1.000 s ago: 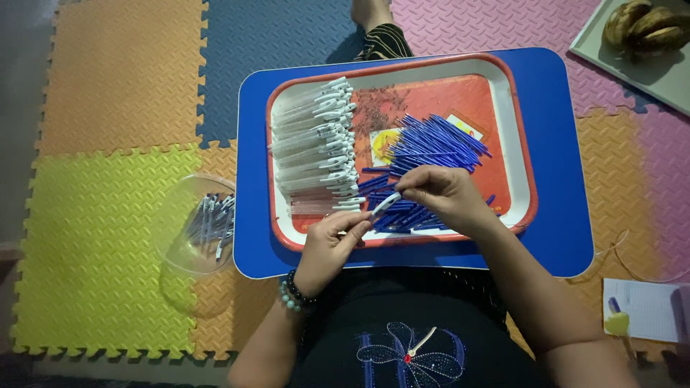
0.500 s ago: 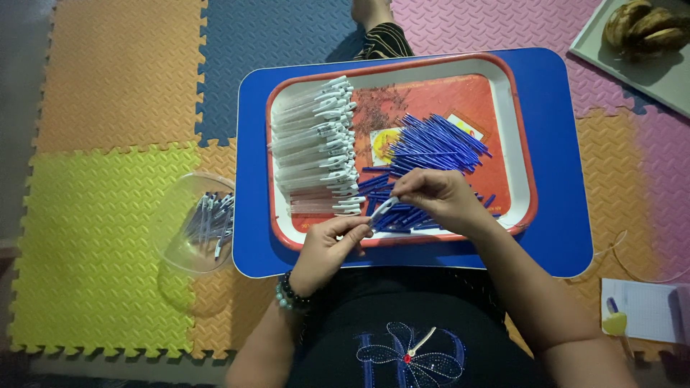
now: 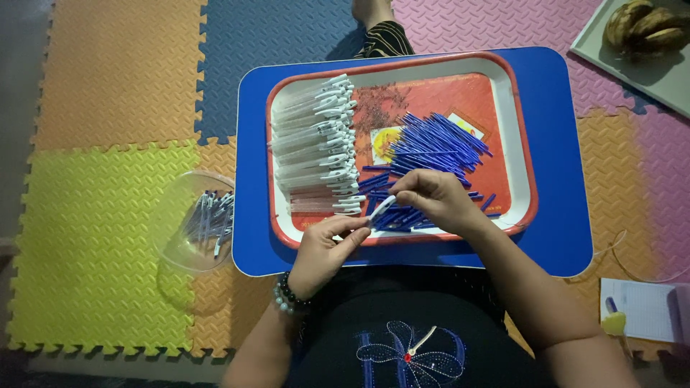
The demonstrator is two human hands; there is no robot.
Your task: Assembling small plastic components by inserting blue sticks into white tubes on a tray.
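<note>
My left hand (image 3: 327, 246) and my right hand (image 3: 435, 200) meet over the near edge of a red tray (image 3: 517, 154). Between their fingertips they hold one clear pen barrel with a white cap (image 3: 382, 209). My right hand pinches its upper end, my left hand its lower end. A row of clear pen barrels with white caps (image 3: 316, 147) lies on the tray's left side. A heap of blue pen refills (image 3: 431, 147) lies on its right side, partly under my right hand.
The tray rests on a blue board (image 3: 560, 187) over coloured foam floor mats. A clear plastic bowl (image 3: 192, 224) holding several pens sits left of the board. A grey tray with bananas (image 3: 643, 32) is at the top right. A notepad (image 3: 640, 309) lies at the lower right.
Both hands have stayed over the tray's near edge. The fingers shifted slightly along the pen barrel held between them.
</note>
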